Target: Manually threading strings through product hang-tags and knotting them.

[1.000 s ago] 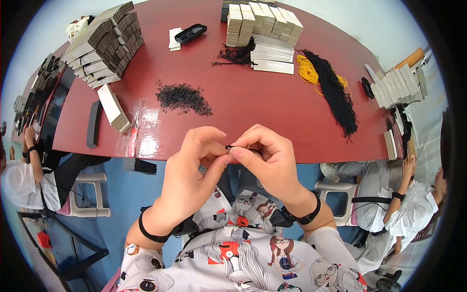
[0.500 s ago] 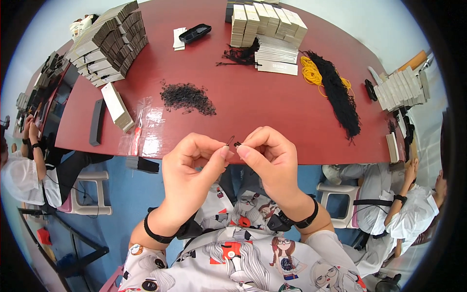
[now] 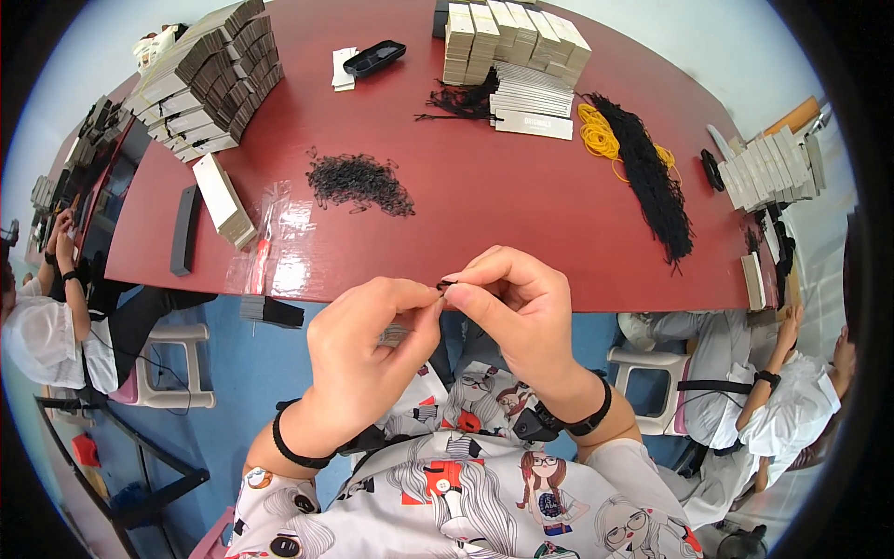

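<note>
dark red surface (image 3: 484,200) w/ curved far edge in a pale-walled rm, blue floor (image 3: 251,373) below. near edge, approx centre: person's l hand (image 3: 372,345) & r hand (image 3: 517,321) are tog., fingertips meeting. both pinch thumb-to-index on a small black piece (image 3: 445,285), mostly hidden by the fingers, so can't tell its exact shape. it's at the near edge of the surface as seen from above. black band on each wrist; patterned white shirt (image 3: 456,494) at the near side.

on the surface, left of centre & farther than the hands: loose pile of small black looped pins (image 3: 361,184). far left: tall stack of bundled tags (image 3: 200,88); nearer, a white-topped tag block (image 3: 223,200) next to a dark grey block (image 3: 185,231), w/ clear plastic bag (image 3: 289,242) to their right. far, left of centre: black tray (image 3: 374,59) by a few white cards (image 3: 344,70). far, right of centre: rows of tag bundles (image 3: 512,42), fanned white tags (image 3: 531,102) in front, black tassel strings (image 3: 470,96) to their left. right: long bundle of black cords (image 3: 643,177) lying across yellow cord (image 3: 599,132).

co-workers in white at far l (image 3: 42,340) & far r (image 3: 792,419), a pale stool (image 3: 182,373) on the left.
</note>
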Demonstrator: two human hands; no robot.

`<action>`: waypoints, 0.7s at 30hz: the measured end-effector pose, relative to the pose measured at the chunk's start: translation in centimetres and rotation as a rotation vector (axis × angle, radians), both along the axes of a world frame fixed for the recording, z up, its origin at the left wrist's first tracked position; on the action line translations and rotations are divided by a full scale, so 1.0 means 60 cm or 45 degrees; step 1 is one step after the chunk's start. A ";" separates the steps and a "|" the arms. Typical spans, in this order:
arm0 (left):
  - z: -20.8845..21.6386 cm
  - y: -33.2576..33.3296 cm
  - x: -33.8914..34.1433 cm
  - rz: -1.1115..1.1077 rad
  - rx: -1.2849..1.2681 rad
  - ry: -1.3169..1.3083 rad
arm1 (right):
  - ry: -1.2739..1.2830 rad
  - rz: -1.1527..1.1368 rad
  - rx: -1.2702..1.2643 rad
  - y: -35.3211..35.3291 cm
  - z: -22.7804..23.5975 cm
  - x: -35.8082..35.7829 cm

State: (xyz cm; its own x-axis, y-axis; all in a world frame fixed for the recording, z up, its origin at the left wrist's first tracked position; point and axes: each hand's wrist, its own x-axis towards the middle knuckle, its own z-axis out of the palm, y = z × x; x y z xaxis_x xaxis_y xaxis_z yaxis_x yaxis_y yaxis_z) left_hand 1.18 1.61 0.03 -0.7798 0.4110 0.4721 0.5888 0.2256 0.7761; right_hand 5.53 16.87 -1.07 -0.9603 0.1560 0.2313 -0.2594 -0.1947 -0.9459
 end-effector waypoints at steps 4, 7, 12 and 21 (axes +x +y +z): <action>0.005 -0.008 0.002 -0.157 0.133 -0.267 | 0.042 0.096 -0.123 0.006 -0.001 0.000; 0.005 -0.012 -0.004 -0.293 0.443 -0.632 | 0.008 0.187 -0.218 0.011 -0.001 0.002; -0.009 -0.012 -0.024 -0.479 0.456 -0.547 | -0.021 0.262 -0.104 0.006 0.006 0.005; -0.037 0.015 -0.005 -0.257 0.396 -0.572 | 0.445 -0.165 1.169 0.031 0.020 -0.014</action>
